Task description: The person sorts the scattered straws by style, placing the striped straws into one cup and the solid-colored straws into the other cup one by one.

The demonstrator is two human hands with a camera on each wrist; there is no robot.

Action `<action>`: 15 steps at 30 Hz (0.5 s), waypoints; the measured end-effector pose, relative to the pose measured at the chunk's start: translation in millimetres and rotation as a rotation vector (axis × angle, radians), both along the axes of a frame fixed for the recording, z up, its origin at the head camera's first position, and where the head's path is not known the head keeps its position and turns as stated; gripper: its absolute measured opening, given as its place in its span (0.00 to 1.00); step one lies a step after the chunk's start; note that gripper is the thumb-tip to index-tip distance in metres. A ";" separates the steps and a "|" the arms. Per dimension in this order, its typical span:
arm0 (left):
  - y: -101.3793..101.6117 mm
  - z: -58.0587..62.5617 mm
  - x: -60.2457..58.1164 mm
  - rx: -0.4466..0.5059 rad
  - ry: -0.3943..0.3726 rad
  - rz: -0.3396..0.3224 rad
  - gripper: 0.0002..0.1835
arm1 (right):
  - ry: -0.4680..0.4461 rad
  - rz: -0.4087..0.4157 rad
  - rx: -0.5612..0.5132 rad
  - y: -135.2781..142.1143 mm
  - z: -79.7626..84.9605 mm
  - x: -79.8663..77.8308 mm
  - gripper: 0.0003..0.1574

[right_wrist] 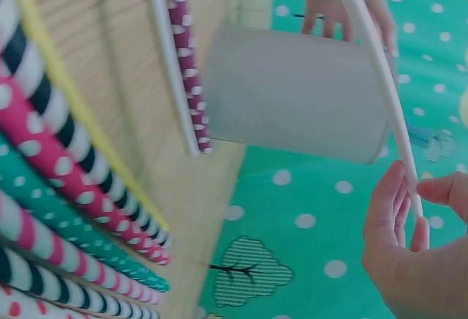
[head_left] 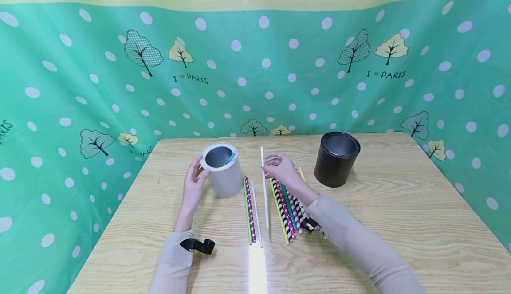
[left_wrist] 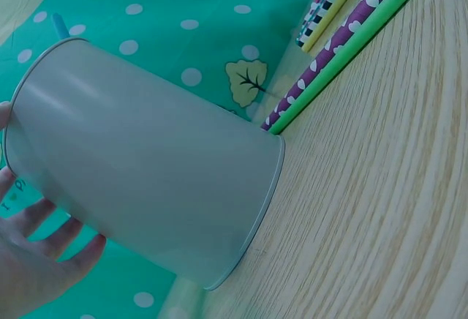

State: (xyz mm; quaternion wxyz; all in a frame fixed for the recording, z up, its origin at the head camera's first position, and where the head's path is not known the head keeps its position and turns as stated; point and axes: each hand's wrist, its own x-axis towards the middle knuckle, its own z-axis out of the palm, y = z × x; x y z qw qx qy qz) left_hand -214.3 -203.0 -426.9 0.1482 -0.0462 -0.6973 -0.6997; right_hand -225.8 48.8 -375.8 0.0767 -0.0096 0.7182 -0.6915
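Between fingers (right_wrist: 382,205), slim white straw (head_left: 265,196)

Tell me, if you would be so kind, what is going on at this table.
A person's right hand pinches a white straw near one end, up off the table, while the left hand holds the white can near its rim. A blue straw leans inside the can. Three straws lie beside it, more straws lie farther right, and a black can stands at the right.
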 end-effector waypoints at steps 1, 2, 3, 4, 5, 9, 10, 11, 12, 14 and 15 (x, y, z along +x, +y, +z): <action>0.0 0.1 0.1 0.000 0.001 0.000 0.27 | 0.003 -0.003 -0.023 0.2 2.9 0.4 0.22; 0.0 0.1 0.1 0.000 0.003 -0.001 0.27 | 0.004 -0.007 -0.040 0.5 5.3 0.7 0.22; -0.1 0.0 0.2 -0.001 0.004 -0.001 0.27 | 0.003 -0.010 -0.058 0.7 7.9 1.0 0.23; -0.1 -0.1 0.2 -0.003 0.004 0.000 0.27 | 0.005 -0.011 -0.073 1.0 10.0 1.2 0.23; -0.1 -0.2 0.3 -0.006 0.004 0.001 0.27 | 0.004 -0.015 -0.085 0.9 12.2 1.6 0.23; -0.4 -1.0 -0.1 -0.012 0.003 0.001 0.27 | 0.017 -0.020 -0.103 1.0 20.5 3.8 0.24; -0.4 -1.1 0.0 -0.013 0.002 0.001 0.27 | 0.024 -0.020 -0.108 0.9 22.6 4.5 0.24; -0.3 -1.2 -0.1 -0.014 0.002 0.000 0.27 | 0.029 -0.021 -0.118 0.7 24.8 5.3 0.24; -0.3 -1.3 -0.2 -0.014 0.002 0.000 0.27 | 0.036 -0.020 -0.128 0.6 26.7 5.9 0.24; -0.3 -1.5 -0.6 -0.012 0.003 0.000 0.27 | 0.047 -0.018 -0.152 0.1 31.1 7.5 0.23; -0.3 -1.6 -0.8 -0.013 0.004 0.001 0.27 | 0.054 -0.019 -0.162 -0.4 33.8 8.5 0.23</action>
